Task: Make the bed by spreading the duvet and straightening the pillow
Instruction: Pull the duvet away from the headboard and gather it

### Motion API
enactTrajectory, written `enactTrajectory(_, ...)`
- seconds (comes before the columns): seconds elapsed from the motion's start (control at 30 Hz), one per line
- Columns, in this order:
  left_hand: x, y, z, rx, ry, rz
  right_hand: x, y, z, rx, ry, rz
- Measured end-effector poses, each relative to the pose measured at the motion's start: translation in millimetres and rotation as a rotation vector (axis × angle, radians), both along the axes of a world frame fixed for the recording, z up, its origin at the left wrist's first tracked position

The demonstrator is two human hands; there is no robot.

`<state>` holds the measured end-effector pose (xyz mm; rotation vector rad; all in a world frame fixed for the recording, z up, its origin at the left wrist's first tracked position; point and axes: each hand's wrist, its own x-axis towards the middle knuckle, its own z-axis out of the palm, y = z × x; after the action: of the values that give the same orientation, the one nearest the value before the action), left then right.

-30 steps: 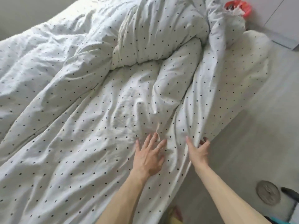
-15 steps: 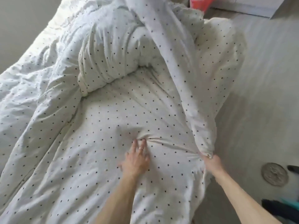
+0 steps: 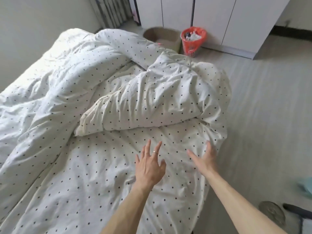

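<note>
A white duvet [image 3: 94, 179] with small black dots covers the bed, flat near me and creased. A bunched fold of the same duvet [image 3: 152, 102] lies heaped across the middle, and a long roll [image 3: 70, 78] runs along the left. My left hand [image 3: 149, 166], with a ring, hovers over or lightly touches the flat part, its fingers spread. My right hand [image 3: 205, 157] lies with straight fingers on the duvet near the bed's right edge. Neither hand holds cloth. No pillow can be told apart from the folds.
An orange bin [image 3: 193, 42] with rubbish and a round tan basket [image 3: 162, 35] stand on the floor beyond the bed. White cupboards [image 3: 219, 19] line the far wall. Pale floor [image 3: 270, 115] runs along the bed's right side, with a round grey object [image 3: 271, 215] near my right arm.
My right hand has let go of the duvet edge it was pulling, and that fold now lies heaped across the bed. My left hand has lifted its pressing fingers and spread them. My view has tilted up.
</note>
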<state>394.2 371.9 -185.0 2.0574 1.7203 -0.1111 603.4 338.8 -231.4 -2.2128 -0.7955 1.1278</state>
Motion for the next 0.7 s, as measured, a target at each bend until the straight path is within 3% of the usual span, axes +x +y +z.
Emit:
enactTrajectory(0.37, 24.5, 182.5, 35.6, 0.312, 0.003, 0.236, 61.6, 182.6, 73.1, 0.067, -0.447, 0.212)
enactTrajectory(0.5, 21.2, 248.3, 42.4, 0.317, -0.055, 0.304, 81.1, 232.0, 80.8, 0.382, -0.746, 0.227)
enactTrajectory(0.53, 21.5, 264.2, 43.3, 0.285, -0.055, 0.322, 85.5, 247.0, 83.3, 0.407, -0.741, 0.250)
enactTrajectory(0.6, 24.7, 293.5, 45.4, 0.206, -0.047, 0.370, 95.3, 282.2, 84.7, 0.261, -0.625, 0.332)
enactTrajectory(0.7, 32.0, 323.8, 46.3, 0.009, -0.021, 0.440, 106.6, 323.2, 85.6, -0.055, -0.255, 0.463)
